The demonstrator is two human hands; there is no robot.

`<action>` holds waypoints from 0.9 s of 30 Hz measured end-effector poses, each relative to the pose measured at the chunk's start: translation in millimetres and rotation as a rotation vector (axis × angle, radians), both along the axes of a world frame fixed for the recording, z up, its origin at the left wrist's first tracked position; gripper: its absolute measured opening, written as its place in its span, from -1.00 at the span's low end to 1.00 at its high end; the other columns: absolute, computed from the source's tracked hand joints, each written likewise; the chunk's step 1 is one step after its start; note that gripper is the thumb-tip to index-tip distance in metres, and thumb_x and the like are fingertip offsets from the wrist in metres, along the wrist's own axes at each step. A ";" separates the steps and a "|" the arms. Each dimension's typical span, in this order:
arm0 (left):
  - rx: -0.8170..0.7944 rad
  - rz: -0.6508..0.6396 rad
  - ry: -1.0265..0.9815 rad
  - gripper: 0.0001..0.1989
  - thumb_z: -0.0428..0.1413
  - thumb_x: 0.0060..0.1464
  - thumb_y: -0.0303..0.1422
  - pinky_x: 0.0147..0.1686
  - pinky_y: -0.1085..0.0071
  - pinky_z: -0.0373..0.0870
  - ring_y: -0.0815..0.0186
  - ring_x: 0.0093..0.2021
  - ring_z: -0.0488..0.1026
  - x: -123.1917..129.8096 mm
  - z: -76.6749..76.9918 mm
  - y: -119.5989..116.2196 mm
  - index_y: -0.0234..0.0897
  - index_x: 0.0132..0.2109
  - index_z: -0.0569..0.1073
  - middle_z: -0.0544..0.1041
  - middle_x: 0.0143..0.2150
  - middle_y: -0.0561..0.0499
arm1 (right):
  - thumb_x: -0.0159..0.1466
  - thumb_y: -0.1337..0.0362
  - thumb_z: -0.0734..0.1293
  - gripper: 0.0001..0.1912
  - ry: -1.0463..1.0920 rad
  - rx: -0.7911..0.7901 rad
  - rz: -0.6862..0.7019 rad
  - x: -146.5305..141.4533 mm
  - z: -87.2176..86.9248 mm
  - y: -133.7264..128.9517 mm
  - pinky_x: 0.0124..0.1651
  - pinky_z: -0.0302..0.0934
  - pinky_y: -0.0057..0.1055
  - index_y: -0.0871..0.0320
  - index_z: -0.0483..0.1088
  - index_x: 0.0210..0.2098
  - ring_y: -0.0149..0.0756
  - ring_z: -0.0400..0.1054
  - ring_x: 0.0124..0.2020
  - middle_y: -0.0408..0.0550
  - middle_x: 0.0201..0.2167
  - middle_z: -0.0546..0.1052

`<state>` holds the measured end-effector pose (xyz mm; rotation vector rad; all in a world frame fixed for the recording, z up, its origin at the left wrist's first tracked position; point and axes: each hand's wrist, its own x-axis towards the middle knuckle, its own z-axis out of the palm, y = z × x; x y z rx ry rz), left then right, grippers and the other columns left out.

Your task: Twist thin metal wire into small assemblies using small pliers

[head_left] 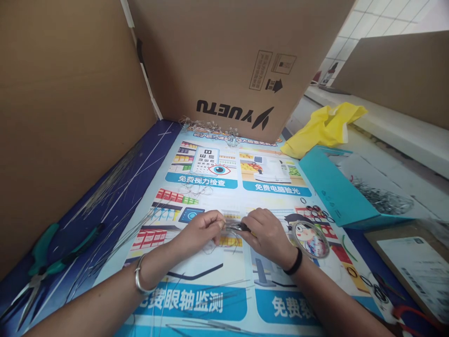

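- Left hand (pixel 206 228): thumb and forefinger are pinched together on thin wire (pixel 230 228), which sits between the two hands and trails in loose curves just below the fingertips.
- Right hand (pixel 268 234): fingers are curled around a small dark tool (pixel 243 227), its metal end pointing toward the left fingertips; the grip hides most of its shape, and whether its tip touches the wire I cannot tell.
- Under both sets of fingers lies a printed sheet (pixel 242 199).
- Just beyond the left fingers, bent wire pieces (pixel 196 189) rest on that sheet.
- Well to the left of the left fingers, green-handled pliers (pixel 41 272) lie with handles spread.
- Right of the right fingers, beside the wrist, is a clear tape roll (pixel 327 244), with small black rings (pixel 316 209) just beyond it.
- Farther right of the fingers, a teal box (pixel 324 187) holds a heap of metal pieces (pixel 382 199).
- Far beyond the fingers stands a cardboard panel (pixel 217 56).
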<state>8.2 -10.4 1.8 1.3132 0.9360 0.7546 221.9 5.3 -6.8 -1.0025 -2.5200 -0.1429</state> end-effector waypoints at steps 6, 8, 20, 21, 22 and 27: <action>0.074 0.014 0.126 -0.87 -0.07 0.11 -0.35 -0.44 0.47 0.17 0.41 -0.51 0.28 0.0 -1.3 -0.2 -0.28 -0.36 0.31 0.36 -0.56 0.11 | 0.27 0.15 0.20 -0.74 0.001 0.018 -0.003 0.8 1.0 0.6 -0.31 0.00 -0.34 0.18 0.35 -0.42 -0.28 0.17 -0.38 -0.03 -0.47 0.39; 0.071 0.012 0.126 -0.87 -0.07 0.11 -0.34 -0.43 0.47 0.18 0.41 -0.51 0.30 0.2 -1.0 -0.6 -0.28 -0.35 0.31 0.37 -0.56 0.11 | 0.27 0.15 0.20 -0.74 -0.005 0.031 -0.012 1.7 1.0 0.3 -0.32 -0.01 -0.33 0.18 0.36 -0.43 -0.28 0.16 -0.39 -0.03 -0.48 0.39; 0.025 0.012 0.080 -0.86 -0.04 0.07 -0.33 -0.42 0.46 0.17 0.41 -0.53 0.28 0.6 1.9 -1.6 -0.27 -0.40 0.30 0.38 -0.60 0.12 | 0.27 0.17 0.20 -0.74 -0.074 0.093 -0.012 3.6 3.4 -0.4 -0.33 -0.04 -0.32 0.17 0.36 -0.46 -0.28 0.14 -0.41 -0.05 -0.51 0.37; 0.016 0.014 0.070 -0.87 -0.03 0.06 -0.33 -0.42 0.46 0.17 0.41 -0.53 0.27 0.9 2.5 -1.7 -0.27 -0.41 0.31 0.38 -0.60 0.13 | 0.27 0.17 0.20 -0.74 -0.078 0.097 -0.012 3.6 3.3 -0.3 -0.33 -0.03 -0.32 0.17 0.36 -0.46 -0.28 0.14 -0.41 -0.05 -0.51 0.37; 0.007 0.016 0.059 -0.88 -0.02 0.05 -0.34 -0.42 0.46 0.17 0.41 -0.54 0.27 1.2 3.0 -1.7 -0.27 -0.41 0.31 0.38 -0.60 0.13 | 0.27 0.18 0.20 -0.75 -0.080 0.098 -0.011 3.5 3.2 -0.1 -0.33 -0.03 -0.32 0.17 0.36 -0.45 -0.28 0.14 -0.41 -0.05 -0.51 0.37; -0.071 0.023 -0.027 -0.90 0.01 0.01 -0.36 -0.43 0.46 0.18 0.42 -0.56 0.28 2.4 2.7 -1.6 -0.28 -0.42 0.31 0.37 -0.62 0.12 | 0.26 0.18 0.22 -0.77 -0.068 0.056 -0.016 1.9 1.1 0.6 -0.32 0.00 -0.33 0.17 0.35 -0.44 -0.27 0.17 -0.40 -0.05 -0.49 0.39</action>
